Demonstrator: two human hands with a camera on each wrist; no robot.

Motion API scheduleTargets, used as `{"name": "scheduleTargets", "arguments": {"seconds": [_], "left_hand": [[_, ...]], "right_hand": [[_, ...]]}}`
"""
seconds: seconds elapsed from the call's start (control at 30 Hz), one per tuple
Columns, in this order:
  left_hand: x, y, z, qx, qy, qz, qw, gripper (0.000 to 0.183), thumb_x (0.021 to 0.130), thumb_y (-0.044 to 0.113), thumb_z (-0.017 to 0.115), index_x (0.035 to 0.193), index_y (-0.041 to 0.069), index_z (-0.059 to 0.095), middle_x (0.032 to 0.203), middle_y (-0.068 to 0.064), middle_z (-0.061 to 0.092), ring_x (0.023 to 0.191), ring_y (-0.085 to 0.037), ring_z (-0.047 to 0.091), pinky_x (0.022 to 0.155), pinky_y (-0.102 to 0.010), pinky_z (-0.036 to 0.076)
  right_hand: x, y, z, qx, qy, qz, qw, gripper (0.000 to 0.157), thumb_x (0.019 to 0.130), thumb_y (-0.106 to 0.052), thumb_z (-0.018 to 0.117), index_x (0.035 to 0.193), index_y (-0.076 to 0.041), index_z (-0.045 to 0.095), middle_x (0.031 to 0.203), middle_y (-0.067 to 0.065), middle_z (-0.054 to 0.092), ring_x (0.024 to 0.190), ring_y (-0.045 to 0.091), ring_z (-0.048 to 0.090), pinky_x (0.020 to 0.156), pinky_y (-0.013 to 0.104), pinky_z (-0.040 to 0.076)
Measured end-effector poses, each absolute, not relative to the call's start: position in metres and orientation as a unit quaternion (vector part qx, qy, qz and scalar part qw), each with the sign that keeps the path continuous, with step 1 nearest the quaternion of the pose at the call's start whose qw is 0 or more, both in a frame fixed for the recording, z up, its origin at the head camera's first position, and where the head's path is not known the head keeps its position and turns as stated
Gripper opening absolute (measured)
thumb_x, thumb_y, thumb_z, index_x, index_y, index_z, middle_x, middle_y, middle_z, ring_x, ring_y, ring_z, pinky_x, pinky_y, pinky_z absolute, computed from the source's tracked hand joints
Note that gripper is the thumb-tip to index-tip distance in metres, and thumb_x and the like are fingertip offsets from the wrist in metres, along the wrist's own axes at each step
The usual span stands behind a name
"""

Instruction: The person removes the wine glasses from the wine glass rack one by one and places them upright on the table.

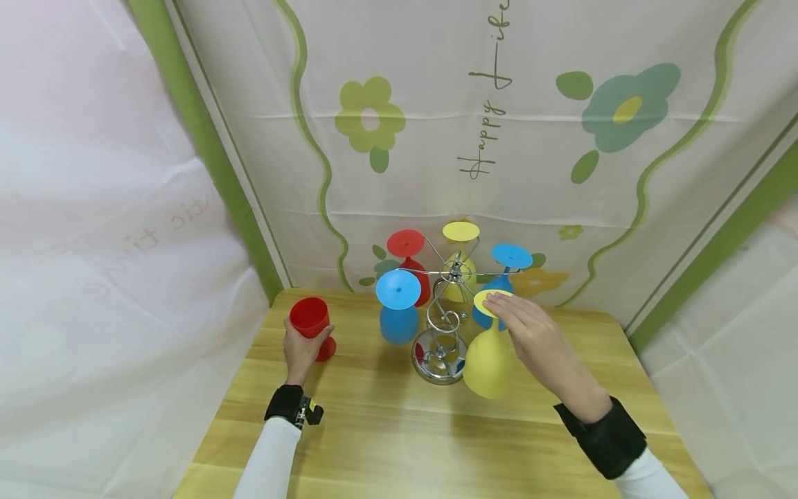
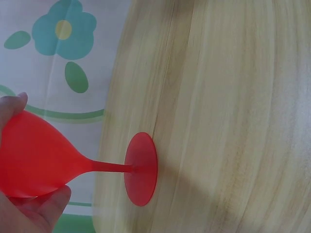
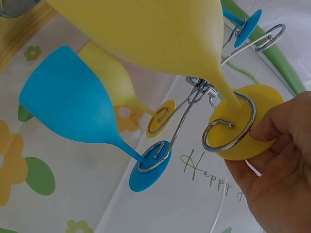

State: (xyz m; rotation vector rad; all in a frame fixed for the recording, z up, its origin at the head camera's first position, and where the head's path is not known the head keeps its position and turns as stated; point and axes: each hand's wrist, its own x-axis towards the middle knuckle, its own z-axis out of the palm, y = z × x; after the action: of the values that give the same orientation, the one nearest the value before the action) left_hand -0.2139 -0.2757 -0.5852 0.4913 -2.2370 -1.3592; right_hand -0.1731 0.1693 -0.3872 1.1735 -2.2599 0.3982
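On the left of the head view, my left hand [image 1: 302, 352] grips a red plastic goblet [image 1: 309, 316] round its bowl. That goblet is upright, its foot [image 2: 141, 170] low over the table; I cannot tell whether they touch. At the right, my right hand [image 1: 544, 345] pinches the round foot of a yellow goblet [image 1: 488, 364], which hangs upside down. A curled wire hook [image 3: 238, 138] of the chrome goblet rack [image 1: 439, 374] goes round its stem, against the foot.
Upside down on the rack's other arms hang a near blue goblet [image 1: 399, 322], a red one [image 1: 414, 281], a far yellow one [image 1: 460, 277] and a right blue one [image 1: 499, 283]. Behind the wooden table [image 1: 386, 430] hangs a printed curtain [image 1: 436, 104].
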Motion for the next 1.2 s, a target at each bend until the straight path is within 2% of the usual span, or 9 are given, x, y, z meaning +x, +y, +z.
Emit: {"name": "scheduleTargets", "arguments": {"seconds": [0.1,0.33,0.67,0.83,1.2], "left_hand": [[-0.214,-0.276,-0.585,0.179,-0.815,-0.497,0.238,0.090,0.070,0.037,0.084,0.135,0.005,0.031,0.125,-0.021,0.050,0.109,-0.033,0.047,0.089,-0.056,0.046],[-0.213,-0.275,-0.584,0.179,-0.815,-0.500,0.232,0.091,0.070,0.037,0.084,0.136,0.006,0.029,0.126,-0.021,0.049,0.110,-0.033,0.047,0.090,-0.056,0.045],[-0.213,-0.275,-0.582,0.178,-0.814,-0.500,0.236,0.091,0.070,0.038,0.084,0.135,0.005,0.030,0.126,-0.021,0.050,0.109,-0.033,0.047,0.090,-0.056,0.046],[-0.213,-0.275,-0.582,0.179,-0.814,-0.499,0.235,0.091,0.069,0.037,0.084,0.135,0.004,0.030,0.126,-0.021,0.050,0.109,-0.033,0.047,0.091,-0.056,0.045],[-0.212,-0.276,-0.584,0.176,-0.813,-0.502,0.238,0.090,0.069,0.035,0.084,0.135,0.004,0.031,0.125,-0.021,0.050,0.109,-0.033,0.047,0.090,-0.056,0.045]], "right_hand": [[-0.177,0.170,-0.385,0.441,-0.839,0.153,0.280,0.067,0.066,0.026,0.064,0.128,0.002,0.053,0.126,0.018,0.056,0.117,0.029,0.048,0.097,0.048,0.043],[-0.182,0.175,-0.382,0.437,-0.847,0.161,0.255,0.065,0.070,0.024,0.063,0.130,0.000,0.051,0.129,0.017,0.054,0.119,0.028,0.046,0.096,0.048,0.043],[-0.189,0.174,-0.377,0.442,-0.843,0.179,0.249,0.058,0.075,0.020,0.062,0.128,0.000,0.053,0.125,0.016,0.057,0.116,0.029,0.048,0.092,0.049,0.046],[-0.193,0.175,-0.376,0.446,-0.843,0.184,0.238,0.054,0.078,0.020,0.056,0.128,-0.001,0.053,0.124,0.015,0.058,0.115,0.028,0.049,0.092,0.048,0.047],[-0.203,0.174,-0.372,0.454,-0.839,0.185,0.234,0.053,0.077,0.022,0.057,0.125,0.000,0.056,0.117,0.016,0.061,0.107,0.028,0.054,0.083,0.047,0.052]]}}
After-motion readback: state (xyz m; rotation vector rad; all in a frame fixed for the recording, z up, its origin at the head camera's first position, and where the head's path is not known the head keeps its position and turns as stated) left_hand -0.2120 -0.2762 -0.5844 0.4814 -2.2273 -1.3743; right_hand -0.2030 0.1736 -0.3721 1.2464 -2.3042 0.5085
